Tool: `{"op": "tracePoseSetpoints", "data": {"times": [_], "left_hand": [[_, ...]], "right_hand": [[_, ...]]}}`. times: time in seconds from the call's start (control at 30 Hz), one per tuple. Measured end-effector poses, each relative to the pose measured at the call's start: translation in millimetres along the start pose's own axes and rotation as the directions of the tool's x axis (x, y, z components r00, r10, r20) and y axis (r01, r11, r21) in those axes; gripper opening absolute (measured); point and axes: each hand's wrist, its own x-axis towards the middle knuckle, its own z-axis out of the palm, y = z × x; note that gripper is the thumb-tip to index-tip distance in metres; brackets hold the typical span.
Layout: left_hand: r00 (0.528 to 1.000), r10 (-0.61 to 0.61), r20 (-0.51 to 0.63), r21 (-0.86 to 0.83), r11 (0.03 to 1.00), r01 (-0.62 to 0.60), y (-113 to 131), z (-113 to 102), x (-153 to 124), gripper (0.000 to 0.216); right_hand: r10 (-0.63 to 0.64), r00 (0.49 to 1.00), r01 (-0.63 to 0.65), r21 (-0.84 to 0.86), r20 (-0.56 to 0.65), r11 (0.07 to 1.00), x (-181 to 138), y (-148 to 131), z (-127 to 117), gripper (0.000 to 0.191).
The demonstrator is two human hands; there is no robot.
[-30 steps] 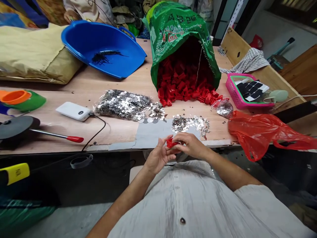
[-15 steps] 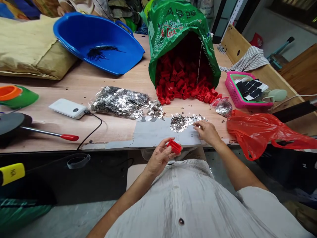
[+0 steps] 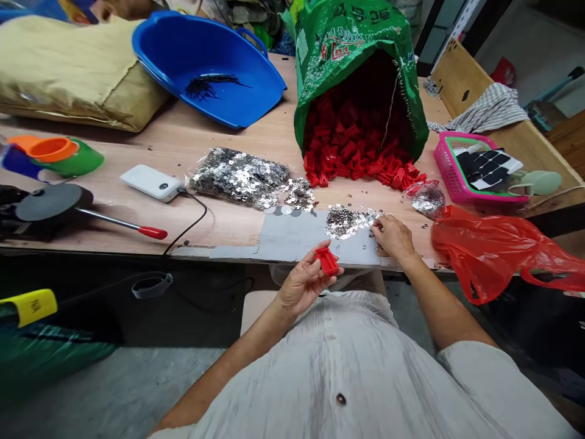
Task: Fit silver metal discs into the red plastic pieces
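My left hand [image 3: 299, 283] is closed around a small red plastic housing [image 3: 327, 262], just off the table's front edge. The hollow side of this part faces up toward me. At the right end of a loose pile of small silver metal pieces [image 3: 340, 222], my right hand [image 3: 393, 238] rests low over the grey sheet [image 3: 292, 235], thumb and fingertips pinched together. Whatever may be between those fingertips is too small to make out. Many more red housings [image 3: 351, 146] spill from the mouth of a green sack [image 3: 354, 36] behind the pile.
Bags of silver pieces lie at left [image 3: 240, 177] and right [image 3: 427, 200]. A blue basin [image 3: 210, 67], white power bank [image 3: 150, 183], red-tipped lever [image 3: 153, 232], pink basket [image 3: 450, 177] and red plastic bag [image 3: 484, 250] surround the work spot. Another person's arm [image 3: 123, 9] shows at the back.
The red housing has turned in my left hand, so its hollow now shows. My right hand stays at the pile's right end, fingers still pinched. The whole view has shifted slightly.
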Motion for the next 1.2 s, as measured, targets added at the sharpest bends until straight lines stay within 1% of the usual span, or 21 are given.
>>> {"op": "tracePoseSetpoints", "data": {"times": [0.1,0.2,0.3,0.4,0.5,0.63,0.77,0.83,0.9,0.97,1.0,1.1,1.2], "left_hand": [[1.000,-0.027,0.010,-0.053,0.998,0.028,0.5,-0.8,-1.0,0.061],[0.999,-0.051,0.015,-0.087,0.995,0.052,0.1,-2.4,-1.0,0.056],[0.998,-0.060,-0.002,-0.086,0.995,0.060,-0.4,-4.1,-1.5,0.056],[0.998,-0.057,-0.023,-0.071,0.996,0.056,-0.4,-5.3,-2.7,0.060],[0.998,-0.043,-0.038,-0.066,0.997,0.040,-0.5,-5.1,-3.3,0.061],[0.997,-0.028,-0.069,-0.065,0.998,0.023,-0.9,-2.8,-2.8,0.054],[0.997,-0.024,-0.071,-0.012,1.000,0.023,-0.7,-1.4,-2.2,0.058],[0.997,-0.015,-0.072,0.028,0.999,0.017,-0.3,-1.6,-2.5,0.059],[0.997,-0.008,-0.073,0.052,0.999,0.012,0.1,-2.0,-2.8,0.056],[0.998,0.008,-0.067,0.053,0.999,-0.005,0.4,-2.0,-2.5,0.049],[0.998,0.022,-0.062,0.050,0.999,-0.019,0.5,-1.8,-2.0,0.046],[0.995,0.077,-0.057,0.053,0.996,-0.074,0.9,-1.0,0.8,0.043],[0.990,0.122,-0.075,0.090,0.989,-0.115,1.4,-0.6,3.2,0.044]], "right_hand": [[0.001,1.000,-0.001,-0.001,-0.012,1.000,-0.5,1.9,0.0,0.018],[-0.016,1.000,0.016,0.025,0.006,1.000,0.6,3.7,-0.7,0.016],[-0.036,0.999,0.034,0.046,0.028,0.998,4.2,7.2,-2.3,0.019],[-0.024,0.999,0.022,0.048,0.037,0.999,7.8,11.2,-3.9,0.023],[-0.020,0.999,0.017,0.071,0.044,0.997,8.6,11.6,-3.8,0.019],[-0.056,0.997,0.050,0.107,0.051,0.993,6.1,6.0,-0.3,0.013],[-0.074,0.997,0.071,0.121,0.018,0.990,4.9,4.0,1.3,0.013],[-0.050,0.999,0.051,0.147,-0.009,0.988,5.5,6.0,-0.8,0.014],[-0.009,0.999,0.016,0.220,-0.034,0.975,5.5,8.1,-5.0,0.015],[-0.001,0.999,0.018,0.359,-0.046,0.933,2.7,7.6,-11.0,0.014],[-0.022,0.999,0.042,0.441,-0.049,0.897,-0.4,5.7,-14.4,0.013],[-0.164,0.985,0.159,0.634,-0.051,0.757,-17.0,-8.4,-25.3,0.013],[-0.315,0.948,0.253,0.702,-0.043,0.666,-38.8,-29.9,-34.2,0.015]]}}
